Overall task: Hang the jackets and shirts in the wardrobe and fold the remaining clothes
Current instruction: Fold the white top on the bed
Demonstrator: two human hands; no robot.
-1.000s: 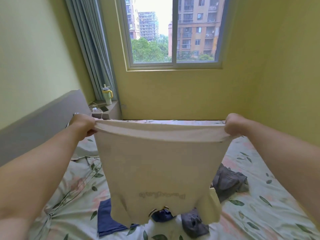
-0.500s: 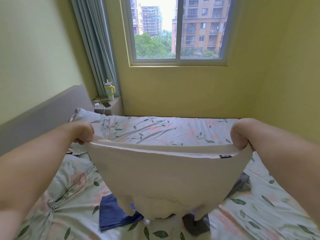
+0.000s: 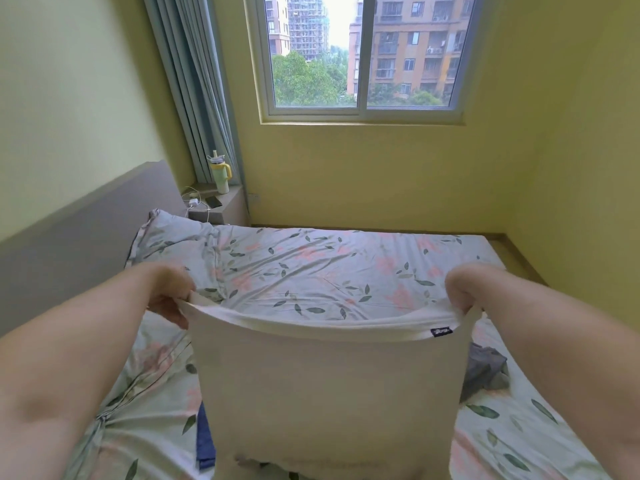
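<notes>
We are in a home bedroom. A bed (image 3: 346, 271) with a leaf-and-flower sheet, 1 pillow (image 3: 173, 244) and a crumpled grey garment (image 3: 485, 370) stands against a grey headboard (image 3: 86, 230). Yellow walls (image 3: 381, 174) frame a sliding window (image 3: 362, 64) onto apartment blocks (image 3: 415, 46), beside a grey-blue curtain (image 3: 194, 81). A bedside ledge (image 3: 230, 207) carries a tumbler (image 3: 219, 174), phone (image 3: 213, 201) and charger (image 3: 193, 202).

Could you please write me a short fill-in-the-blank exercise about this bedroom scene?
The left hand and right hand grip a white garment held up over the ____.
Its small dark label sits nearest the ____ hand.
The blue garment shows past the white garment's ____ edge.
Missing words: bed; right; left.
</notes>
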